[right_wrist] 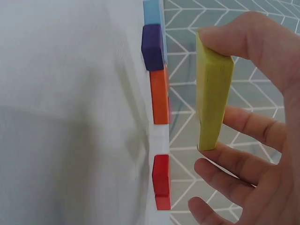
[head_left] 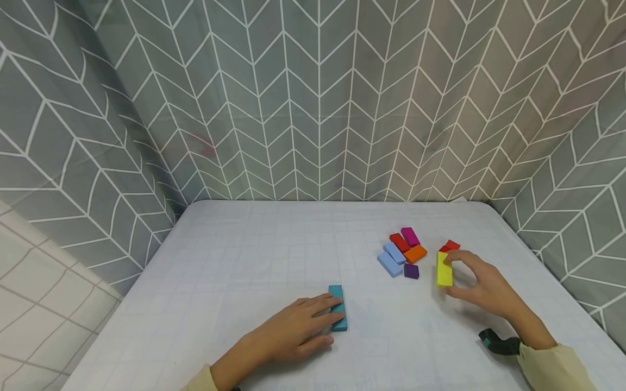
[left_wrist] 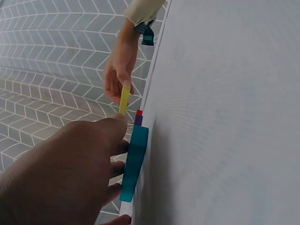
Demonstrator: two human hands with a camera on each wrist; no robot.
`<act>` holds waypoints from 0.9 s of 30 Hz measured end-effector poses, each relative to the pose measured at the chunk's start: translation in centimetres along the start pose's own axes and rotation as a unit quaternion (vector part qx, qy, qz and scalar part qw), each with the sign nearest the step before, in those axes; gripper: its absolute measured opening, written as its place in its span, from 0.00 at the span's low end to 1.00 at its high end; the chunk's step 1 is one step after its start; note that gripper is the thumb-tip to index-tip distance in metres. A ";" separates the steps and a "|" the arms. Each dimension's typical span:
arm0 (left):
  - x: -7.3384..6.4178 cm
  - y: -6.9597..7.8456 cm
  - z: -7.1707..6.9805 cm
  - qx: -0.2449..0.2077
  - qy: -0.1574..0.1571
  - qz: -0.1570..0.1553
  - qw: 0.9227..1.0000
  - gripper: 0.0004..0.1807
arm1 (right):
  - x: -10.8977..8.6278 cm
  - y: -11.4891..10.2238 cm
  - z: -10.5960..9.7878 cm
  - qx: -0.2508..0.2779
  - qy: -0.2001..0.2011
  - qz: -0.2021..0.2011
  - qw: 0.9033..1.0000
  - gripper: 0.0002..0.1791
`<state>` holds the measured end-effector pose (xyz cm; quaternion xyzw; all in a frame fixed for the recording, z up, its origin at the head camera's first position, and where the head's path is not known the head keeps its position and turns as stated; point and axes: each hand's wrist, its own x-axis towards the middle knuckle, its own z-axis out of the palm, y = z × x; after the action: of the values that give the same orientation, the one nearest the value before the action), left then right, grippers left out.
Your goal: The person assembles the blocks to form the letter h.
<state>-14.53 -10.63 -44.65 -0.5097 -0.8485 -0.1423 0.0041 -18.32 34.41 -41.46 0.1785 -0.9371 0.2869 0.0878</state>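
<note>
Right hand pinches yellow block, raised above table near red blocks. Left hand, fingers extended, rests on teal block. Hands well apart.

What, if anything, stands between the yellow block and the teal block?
Nothing tall is visible between them. The right hand holds the yellow block above the table; the purple block lies low, close to the direct line. The left hand partly covers the teal block.
</note>
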 end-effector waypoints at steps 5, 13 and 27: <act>0.1 0.0 -0.1 0.002 0.008 0.006 1.000 0.30 | 0.2 -0.5 0.0 -0.007 0.011 -0.017 1.000 0.32; 0.1 -0.1 -0.1 0.002 0.007 0.006 1.000 0.29 | 0.7 -1.7 0.7 0.014 0.028 -0.029 0.999 0.30; 0.1 0.0 0.0 0.001 0.016 0.013 1.000 0.29 | 2.1 -4.0 1.6 0.026 0.045 -0.072 0.996 0.29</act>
<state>-14.57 -10.58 -44.64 -0.5187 -0.8416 -0.1493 0.0200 -18.83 29.78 -40.14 0.2345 -0.9093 0.3117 0.1452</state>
